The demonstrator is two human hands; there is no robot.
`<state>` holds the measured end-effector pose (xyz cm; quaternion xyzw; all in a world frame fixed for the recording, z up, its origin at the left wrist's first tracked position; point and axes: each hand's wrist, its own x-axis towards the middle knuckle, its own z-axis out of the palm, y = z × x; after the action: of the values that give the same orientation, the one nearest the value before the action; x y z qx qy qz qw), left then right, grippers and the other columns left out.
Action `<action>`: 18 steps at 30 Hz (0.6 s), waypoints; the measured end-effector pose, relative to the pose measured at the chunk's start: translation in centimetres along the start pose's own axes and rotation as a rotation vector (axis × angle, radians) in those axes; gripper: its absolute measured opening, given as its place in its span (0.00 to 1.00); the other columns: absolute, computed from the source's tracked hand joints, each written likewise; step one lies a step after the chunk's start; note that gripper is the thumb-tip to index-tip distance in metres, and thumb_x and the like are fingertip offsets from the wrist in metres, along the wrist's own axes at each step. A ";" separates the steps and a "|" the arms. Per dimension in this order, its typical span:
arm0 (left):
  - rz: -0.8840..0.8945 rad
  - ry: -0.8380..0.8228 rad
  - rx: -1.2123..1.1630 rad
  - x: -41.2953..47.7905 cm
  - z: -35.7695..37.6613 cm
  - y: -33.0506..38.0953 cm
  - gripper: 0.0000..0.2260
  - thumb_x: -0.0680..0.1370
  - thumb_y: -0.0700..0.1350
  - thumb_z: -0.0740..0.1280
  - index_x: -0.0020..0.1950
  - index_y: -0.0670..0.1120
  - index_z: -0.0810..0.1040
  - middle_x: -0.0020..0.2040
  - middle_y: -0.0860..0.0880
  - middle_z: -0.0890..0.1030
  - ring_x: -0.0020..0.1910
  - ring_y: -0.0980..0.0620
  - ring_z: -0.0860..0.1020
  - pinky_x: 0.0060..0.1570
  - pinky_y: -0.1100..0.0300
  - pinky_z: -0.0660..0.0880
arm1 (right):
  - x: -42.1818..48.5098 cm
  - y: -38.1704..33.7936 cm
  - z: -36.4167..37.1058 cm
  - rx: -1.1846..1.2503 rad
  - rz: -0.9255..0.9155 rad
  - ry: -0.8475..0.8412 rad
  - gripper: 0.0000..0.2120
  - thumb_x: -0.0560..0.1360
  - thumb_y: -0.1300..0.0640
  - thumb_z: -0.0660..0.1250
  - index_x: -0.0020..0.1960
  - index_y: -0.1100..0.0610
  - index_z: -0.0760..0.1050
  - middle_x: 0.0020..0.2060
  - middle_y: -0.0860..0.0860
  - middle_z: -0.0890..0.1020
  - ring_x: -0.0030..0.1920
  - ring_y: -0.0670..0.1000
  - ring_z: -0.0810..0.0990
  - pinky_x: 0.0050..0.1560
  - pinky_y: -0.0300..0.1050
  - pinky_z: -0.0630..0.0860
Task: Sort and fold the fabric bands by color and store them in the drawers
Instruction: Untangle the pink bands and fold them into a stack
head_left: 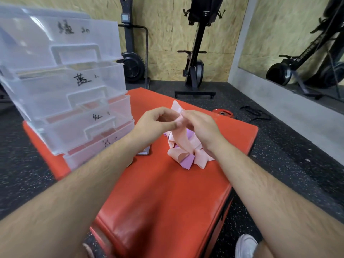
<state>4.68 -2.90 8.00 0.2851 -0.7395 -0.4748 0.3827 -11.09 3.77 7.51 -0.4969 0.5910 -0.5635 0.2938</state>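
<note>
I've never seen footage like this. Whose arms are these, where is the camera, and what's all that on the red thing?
No machine here: a person wears one camera on the head, looking forward and down, so you see their own arms. The left hand and right hand both pinch one peach band, lifted above a pile of peach and purple bands. The pile lies on a red padded block. At its left stand clear drawers with handwritten labels. Behind are exercise machines.
</note>
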 end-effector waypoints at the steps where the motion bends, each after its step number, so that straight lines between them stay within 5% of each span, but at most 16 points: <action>1: -0.020 -0.005 -0.023 -0.2 -0.1 0.0 0.08 0.74 0.43 0.75 0.52 0.46 0.84 0.48 0.47 0.86 0.49 0.51 0.83 0.55 0.53 0.78 | -0.1 0.0 0.2 0.010 -0.008 0.009 0.10 0.72 0.44 0.68 0.45 0.47 0.86 0.52 0.51 0.85 0.59 0.50 0.80 0.67 0.54 0.74; 7: -0.023 0.136 0.016 -0.2 -1.1 -0.7 0.07 0.75 0.45 0.73 0.51 0.48 0.79 0.45 0.45 0.81 0.42 0.51 0.79 0.50 0.41 0.80 | -0.3 0.9 0.7 -0.050 -0.009 0.051 0.09 0.75 0.57 0.68 0.53 0.50 0.82 0.53 0.48 0.84 0.52 0.46 0.82 0.58 0.46 0.78; 10: -0.062 0.194 0.033 -0.1 -1.6 -0.6 0.17 0.71 0.51 0.75 0.57 0.55 0.74 0.49 0.51 0.78 0.45 0.51 0.79 0.46 0.46 0.80 | -0.6 0.3 0.5 -0.017 0.011 0.081 0.08 0.77 0.61 0.65 0.50 0.53 0.82 0.45 0.46 0.85 0.46 0.45 0.81 0.49 0.40 0.76; 13: -0.186 0.084 -0.023 -0.4 -1.8 -0.5 0.26 0.70 0.59 0.74 0.66 0.58 0.72 0.57 0.52 0.79 0.51 0.52 0.81 0.46 0.52 0.81 | -0.6 0.0 0.2 -0.006 0.010 0.049 0.10 0.74 0.64 0.62 0.43 0.53 0.81 0.37 0.47 0.82 0.39 0.46 0.78 0.43 0.40 0.74; 18: -0.130 -0.039 -0.056 -1.1 -1.1 0.4 0.10 0.77 0.47 0.72 0.56 0.45 0.81 0.44 0.48 0.85 0.40 0.56 0.81 0.35 0.65 0.75 | -1.2 -0.6 0.0 -0.066 -0.019 -0.043 0.11 0.74 0.65 0.61 0.42 0.55 0.80 0.44 0.50 0.83 0.42 0.39 0.79 0.40 0.31 0.74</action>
<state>6.21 -2.44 8.31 0.3125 -0.7130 -0.5247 0.3445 -10.52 4.91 7.79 -0.5239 0.5979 -0.5358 0.2845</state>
